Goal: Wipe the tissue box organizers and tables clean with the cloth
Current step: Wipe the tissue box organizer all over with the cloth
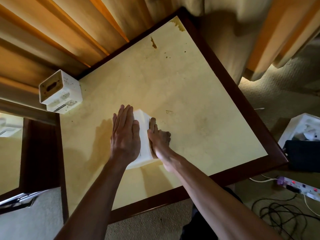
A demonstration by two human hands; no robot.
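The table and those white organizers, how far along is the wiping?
Early. In hand: both hands, left hand flat and right hand, press on the white organizer. Left: brown stains on the table and the spotted second organizer. Nothing looks clean; whether there's a cloth is unclear.

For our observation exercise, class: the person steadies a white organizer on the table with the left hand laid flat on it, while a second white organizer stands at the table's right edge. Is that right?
Not quite. The head view shows the second white organizer at the table's left edge, by the curtain. The rest holds: the left hand lies flat on the white organizer.
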